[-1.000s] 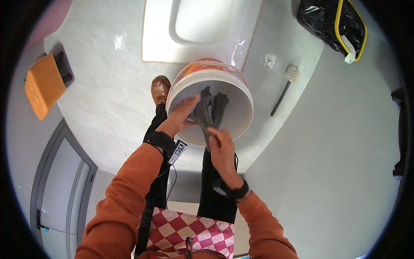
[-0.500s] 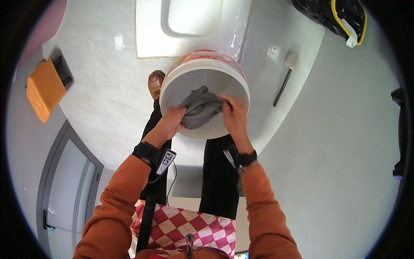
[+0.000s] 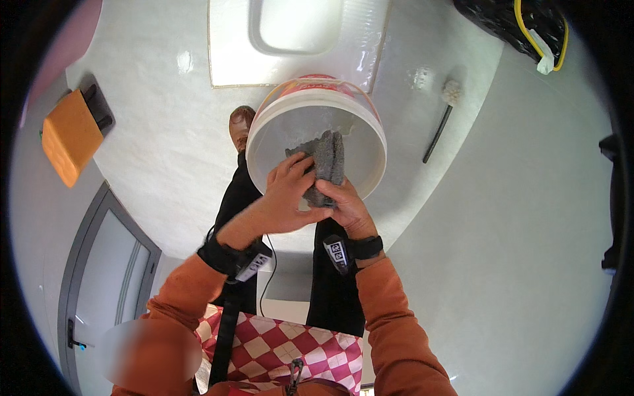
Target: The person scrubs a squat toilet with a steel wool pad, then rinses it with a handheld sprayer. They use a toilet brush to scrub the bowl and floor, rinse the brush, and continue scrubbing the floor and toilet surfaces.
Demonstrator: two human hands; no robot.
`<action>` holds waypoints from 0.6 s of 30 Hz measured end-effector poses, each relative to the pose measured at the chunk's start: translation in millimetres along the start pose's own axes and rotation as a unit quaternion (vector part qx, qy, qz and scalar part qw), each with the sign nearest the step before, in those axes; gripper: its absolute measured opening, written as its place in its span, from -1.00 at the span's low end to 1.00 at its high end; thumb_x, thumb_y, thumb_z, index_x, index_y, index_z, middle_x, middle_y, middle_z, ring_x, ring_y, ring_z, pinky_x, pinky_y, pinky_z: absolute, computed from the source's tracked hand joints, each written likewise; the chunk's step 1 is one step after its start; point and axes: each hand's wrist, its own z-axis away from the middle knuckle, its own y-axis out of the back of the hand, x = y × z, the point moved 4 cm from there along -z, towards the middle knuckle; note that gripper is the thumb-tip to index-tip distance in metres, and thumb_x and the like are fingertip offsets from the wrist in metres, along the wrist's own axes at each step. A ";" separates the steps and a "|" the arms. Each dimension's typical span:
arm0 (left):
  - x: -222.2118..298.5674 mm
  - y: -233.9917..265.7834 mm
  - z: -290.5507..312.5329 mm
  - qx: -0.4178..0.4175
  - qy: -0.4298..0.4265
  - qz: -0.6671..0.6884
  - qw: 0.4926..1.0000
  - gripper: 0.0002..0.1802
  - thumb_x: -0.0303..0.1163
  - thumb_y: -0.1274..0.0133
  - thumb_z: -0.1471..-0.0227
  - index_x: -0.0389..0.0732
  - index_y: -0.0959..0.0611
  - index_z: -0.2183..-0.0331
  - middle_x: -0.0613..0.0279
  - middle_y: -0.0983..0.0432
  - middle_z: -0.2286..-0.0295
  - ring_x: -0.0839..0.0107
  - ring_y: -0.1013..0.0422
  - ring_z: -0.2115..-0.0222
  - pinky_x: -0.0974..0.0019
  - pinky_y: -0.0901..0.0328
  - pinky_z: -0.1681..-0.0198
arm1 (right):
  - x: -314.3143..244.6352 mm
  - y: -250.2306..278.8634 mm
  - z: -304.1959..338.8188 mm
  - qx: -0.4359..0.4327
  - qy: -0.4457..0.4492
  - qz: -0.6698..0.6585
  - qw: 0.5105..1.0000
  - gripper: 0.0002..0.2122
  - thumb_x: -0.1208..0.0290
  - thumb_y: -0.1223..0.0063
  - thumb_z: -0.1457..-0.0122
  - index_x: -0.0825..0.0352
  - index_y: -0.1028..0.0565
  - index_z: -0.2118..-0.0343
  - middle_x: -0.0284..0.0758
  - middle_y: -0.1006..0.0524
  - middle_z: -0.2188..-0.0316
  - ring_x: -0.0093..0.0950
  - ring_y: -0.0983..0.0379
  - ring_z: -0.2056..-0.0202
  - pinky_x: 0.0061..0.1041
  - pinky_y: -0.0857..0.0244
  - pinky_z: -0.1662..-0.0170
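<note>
A grey cloth (image 3: 330,158), folded and bunched up, is held over the mouth of a white bucket (image 3: 382,148). My right hand (image 3: 350,210) grips its near right part, with the thumb lying on top. From the left, my left hand (image 3: 285,195) has its fingers curled over the cloth's left side, its thumb stretched toward the right hand. The hands meet at the near end of the cloth, over the bucket's near rim. Some liquid shows at the bucket's bottom.
Beyond the bucket lies a white squat toilet pan (image 3: 231,66) set in the floor. A black-handled brush (image 3: 437,132) rests on the floor at right. An orange box (image 3: 71,138) is at left, near a grey-framed door (image 3: 109,270). A black bag (image 3: 495,23) lies at far right.
The cloth has gone from a loose, spread bundle to a tighter, upright fold. My left hand has turned over it, and my right hand has come nearer and to the left.
</note>
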 end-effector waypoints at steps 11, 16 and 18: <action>-15.3 18.6 -53.2 -0.131 -0.026 0.536 0.833 -0.26 0.03 -0.19 0.31 -0.18 -0.43 0.10 0.12 -0.32 0.10 0.30 -0.24 0.07 0.27 -0.13 -0.01 | 25.7 -31.3 -3.2 -0.159 -0.047 -0.251 0.954 -0.56 0.29 -0.05 0.19 0.40 -0.30 0.21 -0.19 -0.39 0.47 -0.51 -0.30 0.59 -0.71 -0.08 0.76; -33.3 17.6 -66.7 -0.090 0.053 0.317 0.943 -0.69 -0.19 -0.16 0.21 -0.23 -0.61 0.44 0.22 -0.51 0.41 0.48 -0.38 0.36 0.39 -0.25 0.20 | 16.0 -14.8 -22.2 -0.087 -0.062 -0.058 0.993 -0.67 0.33 -0.01 0.12 0.37 -0.33 0.27 -0.21 -0.41 0.44 -0.54 -0.34 0.58 -0.69 -0.12 0.72; -42.3 10.7 -70.8 -0.051 0.115 0.282 0.951 -0.71 -0.22 -0.15 0.19 -0.24 -0.61 0.43 0.22 -0.50 0.41 0.47 -0.39 0.39 0.40 -0.26 0.22 | 16.7 -8.4 -25.3 0.025 -0.095 0.027 0.995 -0.68 0.32 0.00 0.08 0.37 -0.33 0.26 -0.20 -0.41 0.43 -0.53 -0.34 0.57 -0.68 -0.14 0.71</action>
